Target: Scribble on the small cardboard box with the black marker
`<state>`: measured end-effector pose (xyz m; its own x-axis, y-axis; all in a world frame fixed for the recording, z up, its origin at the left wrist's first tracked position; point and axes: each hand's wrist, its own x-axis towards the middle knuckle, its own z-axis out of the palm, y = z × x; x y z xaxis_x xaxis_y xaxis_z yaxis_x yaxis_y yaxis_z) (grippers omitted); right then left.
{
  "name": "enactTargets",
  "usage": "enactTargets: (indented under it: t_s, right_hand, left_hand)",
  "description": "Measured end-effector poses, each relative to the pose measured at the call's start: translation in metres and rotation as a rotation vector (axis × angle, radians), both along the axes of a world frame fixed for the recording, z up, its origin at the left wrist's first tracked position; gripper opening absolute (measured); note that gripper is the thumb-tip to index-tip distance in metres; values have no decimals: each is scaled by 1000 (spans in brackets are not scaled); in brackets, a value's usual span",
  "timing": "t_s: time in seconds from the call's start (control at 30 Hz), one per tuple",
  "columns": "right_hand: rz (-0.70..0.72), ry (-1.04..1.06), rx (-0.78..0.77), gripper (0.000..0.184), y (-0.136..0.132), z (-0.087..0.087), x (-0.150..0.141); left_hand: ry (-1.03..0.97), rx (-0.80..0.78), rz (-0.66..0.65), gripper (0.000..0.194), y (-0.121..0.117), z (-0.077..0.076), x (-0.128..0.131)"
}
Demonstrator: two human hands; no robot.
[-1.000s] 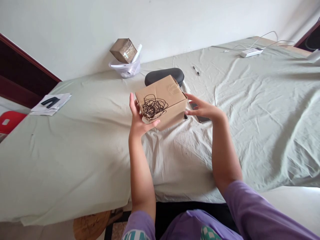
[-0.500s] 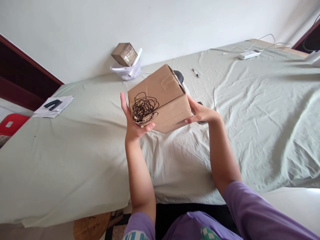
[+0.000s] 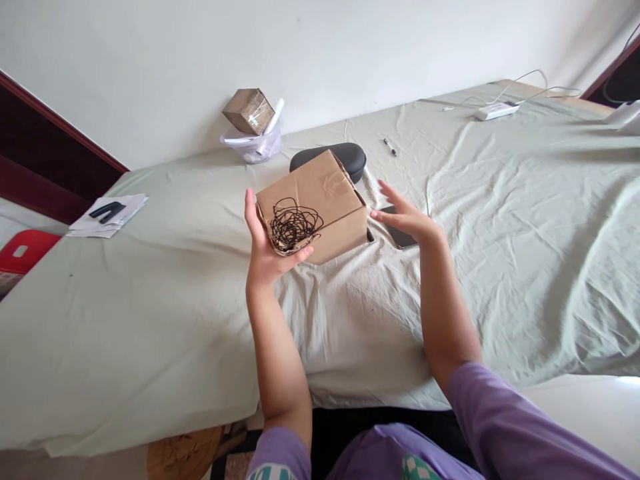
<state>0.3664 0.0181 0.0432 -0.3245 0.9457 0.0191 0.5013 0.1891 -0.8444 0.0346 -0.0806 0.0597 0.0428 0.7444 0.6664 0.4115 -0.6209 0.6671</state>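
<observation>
A brown cardboard box (image 3: 325,200) is tilted over the middle of the cloth-covered surface. On its left part shows a tangle of thin black lines (image 3: 295,227); I cannot tell whether it is cord or drawing. My left hand (image 3: 265,250) grips the box's left end, thumb along the near edge and fingers round the far side. Just off the right end, my right hand (image 3: 405,213) is open with its fingers apart, holding nothing. A dark phone (image 3: 400,238) lies partly beneath that hand. Behind the box sits a black oval case (image 3: 353,159), partly covered by it.
A pale green cloth (image 3: 500,267) covers the surface. Against the wall, a clear plastic tub (image 3: 263,148) holds a smaller cardboard box (image 3: 249,111). Papers (image 3: 127,208) with a black stapler-like object (image 3: 107,212) lie left. A pen (image 3: 390,147) and a white power strip (image 3: 497,111) lie right.
The box has come down and slightly away from my right hand, which has let go of its right end. More of the black case and the phone now shows. My left hand keeps its grip.
</observation>
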Motion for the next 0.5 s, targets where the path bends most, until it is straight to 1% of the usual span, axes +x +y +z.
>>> enactTargets:
  t_s: [0.07,0.1,0.13,0.2,0.27,0.33,0.37,0.4,0.43,0.5]
  right_hand:
    - [-372,-281,-64,113,4,-10,2]
    - [-501,-411,-130,111,6,-16,2]
    - [-573,-505,-197,109,8,-23,1]
    - [-600,-555,-274,100,12,-36,-2]
    - [-614,-512,-274,95,16,-47,-4]
    - [-645,-438,-260,95,20,-54,-4]
    - [-651,-387,-251,92,22,-56,-2]
    - [-650,-326,-240,84,23,-58,-1]
    - [-642,-254,-229,73,24,-59,1]
    - [-611,-87,-217,45,26,-61,2]
  left_hand:
    - [7,3,8,142,3,-3,-1]
    - [10,4,6,142,4,-4,-1]
    - [14,3,3,141,5,-5,-2]
    - [18,-1,2,141,5,-6,-1]
    - [16,-15,7,141,5,-7,0]
    - [8,-29,11,141,5,-7,0]
    - [6,-33,10,141,5,-8,0]
    - [5,-33,10,142,6,-8,0]
    - [6,-33,11,142,6,-9,0]
    - [7,-32,12,143,7,-10,-1]
